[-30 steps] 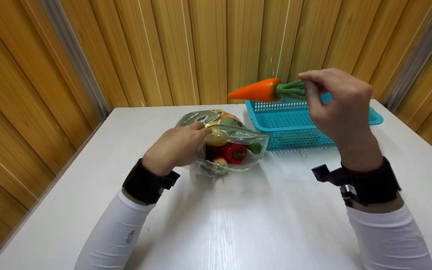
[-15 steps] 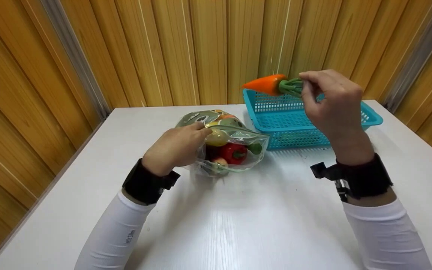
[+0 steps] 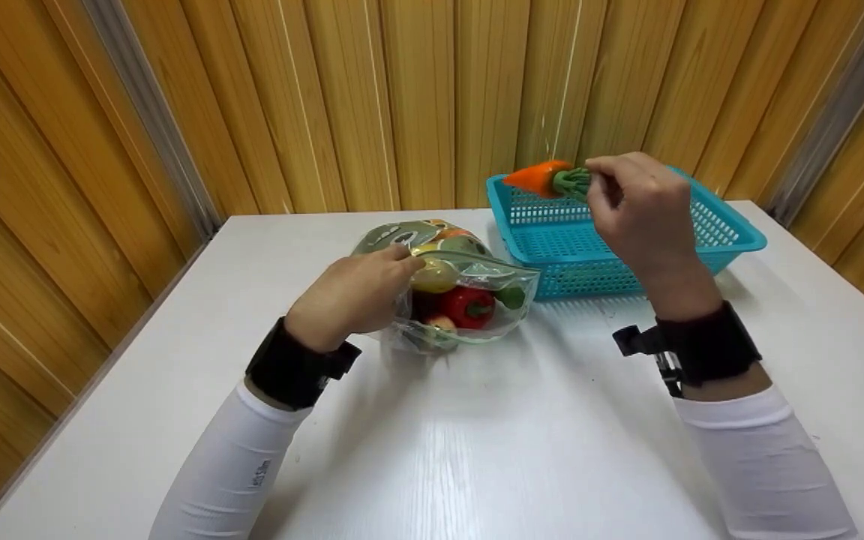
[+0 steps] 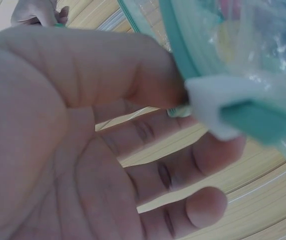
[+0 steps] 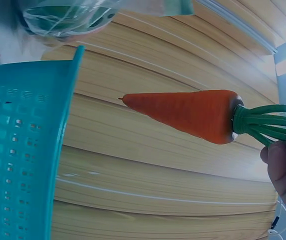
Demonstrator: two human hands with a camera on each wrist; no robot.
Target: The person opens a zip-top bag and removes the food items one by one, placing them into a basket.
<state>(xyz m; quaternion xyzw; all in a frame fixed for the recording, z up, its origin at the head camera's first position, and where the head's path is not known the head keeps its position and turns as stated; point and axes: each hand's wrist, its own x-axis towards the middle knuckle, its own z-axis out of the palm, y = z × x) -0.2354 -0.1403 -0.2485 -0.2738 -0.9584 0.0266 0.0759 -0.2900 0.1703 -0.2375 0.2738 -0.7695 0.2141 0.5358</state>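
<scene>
My right hand [image 3: 646,214] pinches an orange carrot [image 3: 538,179] by its green stalks, holding it up over the back left part of a blue mesh basket [image 3: 597,279]. In the right wrist view the carrot [image 5: 188,114] lies nearly level, its tip pointing away from the fingers. My left hand [image 3: 353,296] pinches the edge of a clear zip bag [image 3: 514,315]. Close up in the left wrist view, thumb and fingers meet beside the white slider [image 4: 215,102] on the bag's green zip. Inside the bag show a red bell pepper [image 3: 469,307] and a yellowish round piece [image 3: 434,276].
The bag and the basket stand side by side on a white table [image 3: 432,450], the basket to the right. Behind them rises a wood-slat wall [image 3: 417,105]. More slatted panels [image 3: 19,225] close in the left side.
My right hand has moved left and away from me, carrying the carrot over the basket's back left part. The left hand and the bag stay where they were.
</scene>
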